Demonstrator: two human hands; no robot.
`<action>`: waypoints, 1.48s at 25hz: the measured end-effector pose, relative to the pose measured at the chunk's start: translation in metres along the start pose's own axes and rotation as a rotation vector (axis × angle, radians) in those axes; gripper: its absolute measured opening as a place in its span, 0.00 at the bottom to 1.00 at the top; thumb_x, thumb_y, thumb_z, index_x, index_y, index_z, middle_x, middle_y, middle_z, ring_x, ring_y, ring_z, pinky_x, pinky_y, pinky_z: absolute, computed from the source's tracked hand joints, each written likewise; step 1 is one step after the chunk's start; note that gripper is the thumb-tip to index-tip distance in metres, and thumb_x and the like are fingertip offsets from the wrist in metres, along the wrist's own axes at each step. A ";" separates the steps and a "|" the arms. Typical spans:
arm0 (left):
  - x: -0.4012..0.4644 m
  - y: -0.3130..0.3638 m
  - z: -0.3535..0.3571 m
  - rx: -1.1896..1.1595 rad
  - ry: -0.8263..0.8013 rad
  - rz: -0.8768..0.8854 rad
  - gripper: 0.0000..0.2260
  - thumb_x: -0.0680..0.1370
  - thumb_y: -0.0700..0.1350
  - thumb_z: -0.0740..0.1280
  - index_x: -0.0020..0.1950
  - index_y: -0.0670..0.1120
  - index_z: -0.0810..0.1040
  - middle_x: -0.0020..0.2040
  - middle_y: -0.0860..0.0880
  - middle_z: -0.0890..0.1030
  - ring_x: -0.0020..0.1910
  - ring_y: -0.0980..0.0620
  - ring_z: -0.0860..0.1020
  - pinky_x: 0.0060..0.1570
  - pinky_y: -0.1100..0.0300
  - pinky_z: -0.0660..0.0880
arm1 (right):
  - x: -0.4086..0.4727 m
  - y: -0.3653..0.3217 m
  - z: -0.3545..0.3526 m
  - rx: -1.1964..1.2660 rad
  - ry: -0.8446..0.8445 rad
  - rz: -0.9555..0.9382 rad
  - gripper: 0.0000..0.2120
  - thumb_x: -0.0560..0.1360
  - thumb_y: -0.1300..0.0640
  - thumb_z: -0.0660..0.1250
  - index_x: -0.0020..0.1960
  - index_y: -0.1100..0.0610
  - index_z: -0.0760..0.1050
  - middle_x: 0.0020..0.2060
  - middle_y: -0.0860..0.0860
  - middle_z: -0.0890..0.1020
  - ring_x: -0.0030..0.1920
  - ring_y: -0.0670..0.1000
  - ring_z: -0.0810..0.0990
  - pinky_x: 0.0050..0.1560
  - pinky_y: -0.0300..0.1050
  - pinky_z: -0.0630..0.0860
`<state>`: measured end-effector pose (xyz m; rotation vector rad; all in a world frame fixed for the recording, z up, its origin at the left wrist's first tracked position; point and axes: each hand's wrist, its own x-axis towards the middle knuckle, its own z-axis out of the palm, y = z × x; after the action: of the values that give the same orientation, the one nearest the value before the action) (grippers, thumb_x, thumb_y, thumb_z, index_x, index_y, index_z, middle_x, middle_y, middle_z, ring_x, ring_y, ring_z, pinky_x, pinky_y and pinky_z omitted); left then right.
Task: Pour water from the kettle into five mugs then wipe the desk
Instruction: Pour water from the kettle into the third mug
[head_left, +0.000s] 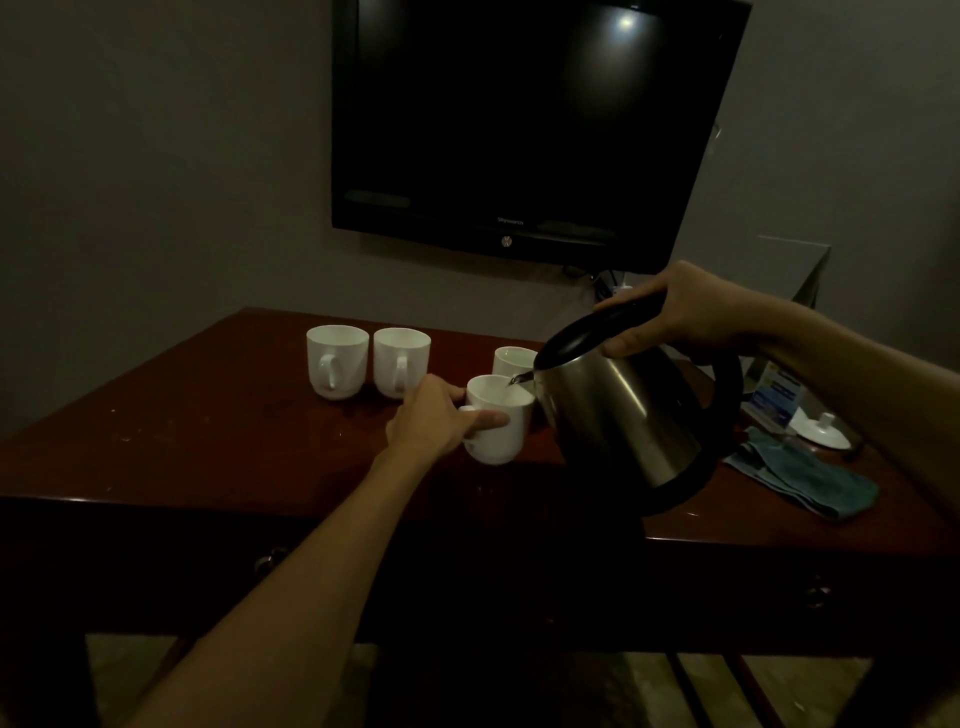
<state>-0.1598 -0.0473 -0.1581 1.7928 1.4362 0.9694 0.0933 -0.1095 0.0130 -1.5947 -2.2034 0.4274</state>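
Head view shows the wooden desk (208, 415) in dim light, and I go over it from left to right. At about ten o'clock from the middle of the desk stand two white mugs (368, 361) side by side, touching or nearly so, handles toward the person; whether they hold water I cannot tell. Next, the left hand (431, 418) grips the front mug (498, 418), thumb across its side, fingers behind. This steadying is good: the mug should stay flat on the desk and not be lifted. At one o'clock from it stands another mug (511, 360), partly hidden by the kettle (623, 410). The right hand (685, 312) is curled around the black handle at the top and tilts the spout over the front mug's rim. I would keep the tilt small, so the stream stays thin, and stop below the rim. At three o'clock lies a blue-green cloth (805, 478), ready for wiping. Only four mugs are visible.
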 end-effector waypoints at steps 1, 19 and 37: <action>0.000 0.000 0.000 0.003 -0.003 -0.003 0.17 0.69 0.55 0.77 0.52 0.49 0.81 0.40 0.56 0.81 0.48 0.54 0.81 0.55 0.44 0.78 | 0.000 0.000 0.001 0.000 0.004 0.000 0.23 0.68 0.52 0.76 0.63 0.52 0.80 0.47 0.51 0.84 0.48 0.51 0.81 0.43 0.39 0.74; -0.001 0.003 -0.001 0.007 -0.014 -0.038 0.20 0.68 0.57 0.77 0.54 0.49 0.80 0.42 0.56 0.79 0.48 0.54 0.78 0.58 0.43 0.76 | 0.000 -0.003 0.000 -0.024 -0.015 -0.004 0.23 0.69 0.53 0.75 0.64 0.52 0.79 0.42 0.46 0.82 0.41 0.44 0.80 0.43 0.38 0.72; 0.003 -0.003 0.000 0.026 -0.027 -0.013 0.14 0.67 0.57 0.77 0.46 0.53 0.79 0.42 0.55 0.81 0.48 0.53 0.81 0.55 0.44 0.78 | 0.004 0.000 0.000 -0.010 -0.016 0.020 0.26 0.61 0.43 0.76 0.59 0.45 0.80 0.45 0.59 0.84 0.49 0.69 0.80 0.54 0.63 0.77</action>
<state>-0.1610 -0.0435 -0.1595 1.8057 1.4485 0.9209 0.0921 -0.1062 0.0132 -1.6254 -2.2066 0.4368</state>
